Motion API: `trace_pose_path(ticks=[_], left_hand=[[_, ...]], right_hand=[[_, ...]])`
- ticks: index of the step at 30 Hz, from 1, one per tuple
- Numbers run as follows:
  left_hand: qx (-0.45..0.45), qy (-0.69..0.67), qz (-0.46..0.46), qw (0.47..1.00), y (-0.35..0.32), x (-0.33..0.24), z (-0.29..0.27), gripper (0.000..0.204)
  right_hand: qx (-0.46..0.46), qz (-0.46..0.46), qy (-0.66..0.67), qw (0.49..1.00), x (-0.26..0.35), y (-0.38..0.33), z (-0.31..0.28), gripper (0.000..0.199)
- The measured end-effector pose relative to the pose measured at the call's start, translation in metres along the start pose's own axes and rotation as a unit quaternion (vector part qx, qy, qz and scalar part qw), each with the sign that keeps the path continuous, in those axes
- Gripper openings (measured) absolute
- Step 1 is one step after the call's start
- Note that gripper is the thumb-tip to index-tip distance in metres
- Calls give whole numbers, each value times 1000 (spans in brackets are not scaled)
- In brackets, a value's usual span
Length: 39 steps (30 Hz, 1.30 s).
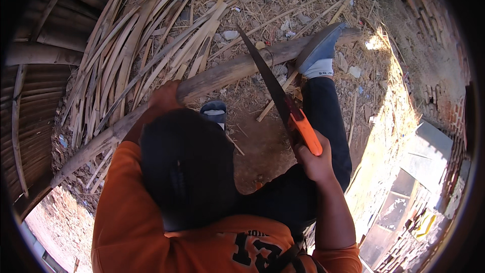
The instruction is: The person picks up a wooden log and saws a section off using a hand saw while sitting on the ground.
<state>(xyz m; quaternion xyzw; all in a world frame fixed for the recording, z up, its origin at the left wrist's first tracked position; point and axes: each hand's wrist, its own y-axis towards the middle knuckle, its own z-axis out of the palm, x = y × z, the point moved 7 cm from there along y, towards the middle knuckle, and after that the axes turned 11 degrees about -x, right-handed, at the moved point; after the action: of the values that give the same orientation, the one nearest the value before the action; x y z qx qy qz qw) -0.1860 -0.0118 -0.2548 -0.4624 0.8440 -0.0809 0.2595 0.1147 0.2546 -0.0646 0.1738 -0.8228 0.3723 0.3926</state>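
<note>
My right hand point(314, 159) is closed round the orange handle of a hand saw point(273, 87). The saw's long dark blade points up and to the left, crossing over a long wooden log point(222, 78); I cannot tell whether its teeth touch the wood. My left hand point(165, 95) grips the log to the left of the blade, its fingers partly hidden. At the right end, my blue-grey shoe point(321, 45) rests on the log. The other shoe point(214, 107) is on the ground on the near side of the log.
Many split wooden strips point(129, 40) lie in a heap beyond the log on the left. Straw and small debris cover the ground point(283, 0). A brick wall point(434, 91) runs along the right, with pale panels point(429, 141) leaning there. Corrugated sheeting point(35, 116) stands at the left.
</note>
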Motion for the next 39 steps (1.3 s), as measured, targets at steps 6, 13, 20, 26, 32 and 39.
trace_pose_path(ticks=[6, 13, 20, 26, 32, 39], left_hand=[[19, 9, 39, 999, 9, 8, 8, 92], [-6, 27, 44, 999, 4, 10, 8, 91], [-1, 21, 27, 999, 0, 10, 3, 90], [-3, 25, 27, 999, 5, 5, 6, 91], [-20, 4, 22, 1000, 8, 6, 7, 84], [-62, 47, 45, 996, 7, 21, 21, 75]], right_hand=[[-4, 88, 78, 993, -13, -30, -32, 24], [-25, 59, 44, 997, -9, -14, -11, 21], [-9, 49, 56, 997, -6, -30, -21, 14], [25, 76, 73, 994, 2, -57, -42, 20], [-38, -26, -32, 998, 2, -76, -27, 22], [-36, 38, 51, 997, -8, -48, -14, 21]])
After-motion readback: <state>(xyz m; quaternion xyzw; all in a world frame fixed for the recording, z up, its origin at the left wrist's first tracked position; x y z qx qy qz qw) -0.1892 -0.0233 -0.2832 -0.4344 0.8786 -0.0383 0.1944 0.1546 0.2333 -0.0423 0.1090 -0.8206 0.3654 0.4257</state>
